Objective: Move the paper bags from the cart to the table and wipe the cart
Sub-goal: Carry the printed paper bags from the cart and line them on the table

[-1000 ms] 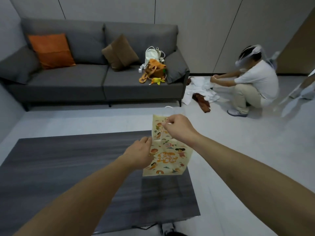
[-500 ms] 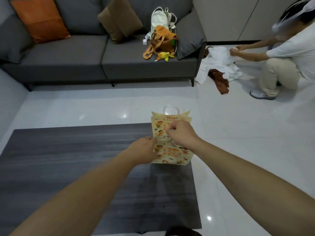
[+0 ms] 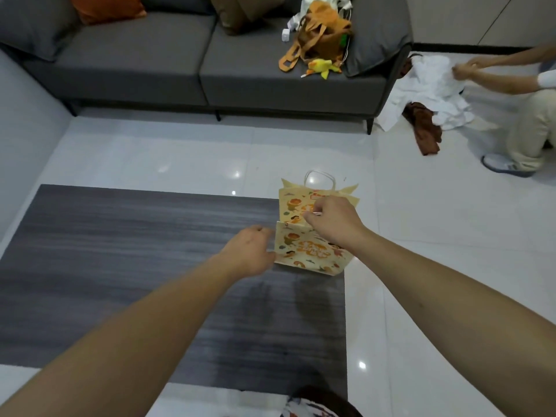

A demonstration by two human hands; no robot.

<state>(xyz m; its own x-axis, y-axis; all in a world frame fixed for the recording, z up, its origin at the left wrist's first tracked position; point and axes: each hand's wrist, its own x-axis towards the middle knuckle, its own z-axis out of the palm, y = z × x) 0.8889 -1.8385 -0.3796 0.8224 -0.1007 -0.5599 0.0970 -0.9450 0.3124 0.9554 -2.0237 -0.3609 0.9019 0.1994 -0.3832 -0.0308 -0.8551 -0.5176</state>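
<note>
Right hand (image 3: 332,222): fingers curled, pinching the front panel of the paper bag (image 3: 310,251). Left hand (image 3: 248,255): fingers curled on the bag's left edge. Orange print is seen on the bag; lettering unreadable. Bag is held upright at the dark bench's (image 3: 135,266) far right corner.

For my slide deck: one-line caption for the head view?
Both hands set a printed paper bag at the dark table's far corner.
</note>
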